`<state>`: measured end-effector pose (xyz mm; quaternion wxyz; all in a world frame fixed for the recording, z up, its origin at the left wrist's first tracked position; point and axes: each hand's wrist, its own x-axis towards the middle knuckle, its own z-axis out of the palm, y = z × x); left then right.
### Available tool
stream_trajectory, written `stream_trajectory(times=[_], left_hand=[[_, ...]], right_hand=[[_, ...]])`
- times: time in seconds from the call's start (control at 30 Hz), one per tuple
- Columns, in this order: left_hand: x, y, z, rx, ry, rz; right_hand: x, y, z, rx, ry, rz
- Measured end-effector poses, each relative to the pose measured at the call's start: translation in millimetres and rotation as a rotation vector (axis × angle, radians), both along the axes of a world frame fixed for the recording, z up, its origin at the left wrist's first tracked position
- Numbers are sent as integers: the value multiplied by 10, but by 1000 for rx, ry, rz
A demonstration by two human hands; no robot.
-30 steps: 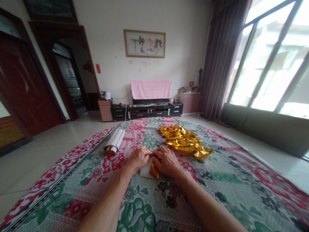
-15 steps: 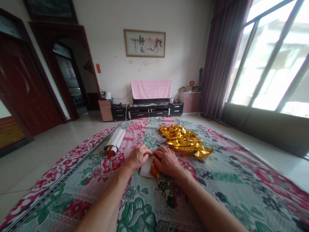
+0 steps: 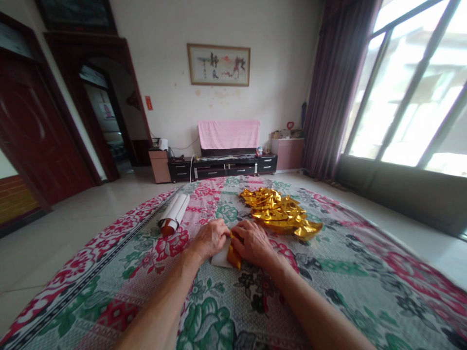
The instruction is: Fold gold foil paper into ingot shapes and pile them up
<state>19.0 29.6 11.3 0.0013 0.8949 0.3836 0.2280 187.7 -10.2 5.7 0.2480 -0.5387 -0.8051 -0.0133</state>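
Note:
Between my hands, on the patterned cloth, lies a sheet of gold foil paper [image 3: 234,256], its white back facing up at the left and a gold strip folded over at the right. My left hand [image 3: 212,238] has its fingers closed at the paper's far left edge, with the fingertips partly hidden. My right hand [image 3: 252,242] bends over the gold fold, fingers pressed on it. Just beyond my right hand sits a heap of folded gold foil pieces [image 3: 277,211], shaped like ingots. Further left rests a loose roll of white-backed sheets [image 3: 175,212] with gold-orange inside.
A floral cloth [image 3: 207,323] covers the round table. Past its far edge stand a low black TV cabinet [image 3: 226,167] and a pink cloth [image 3: 229,134] draped over something. A curtain [image 3: 324,92] and windows are on the right, doorways on the left.
My left hand has shifted very slightly at the paper's far edge. My right hand, the paper, the gold heap and the roll look the same.

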Motion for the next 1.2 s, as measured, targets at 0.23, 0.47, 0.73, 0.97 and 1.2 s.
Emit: stream_trajectory(times=[0.23,0.47,0.73,0.97,1.2], left_hand=[[-4,-4,9,-28,8,15],[-14,-10,6,-32,8,38],[-27,4,-5,-37,-1,25],[-17,-8,4,-25,-10,1],[-15,3,-9,-16,0,2]], right_hand=[[-6,-4,2,4,-18,-6],[-10,-34,25,8,-25,-19],[-8,-19,4,22,-30,-21],[-10,-18,5,23,-28,-10],[-9,-27,7,18,-40,-20]])
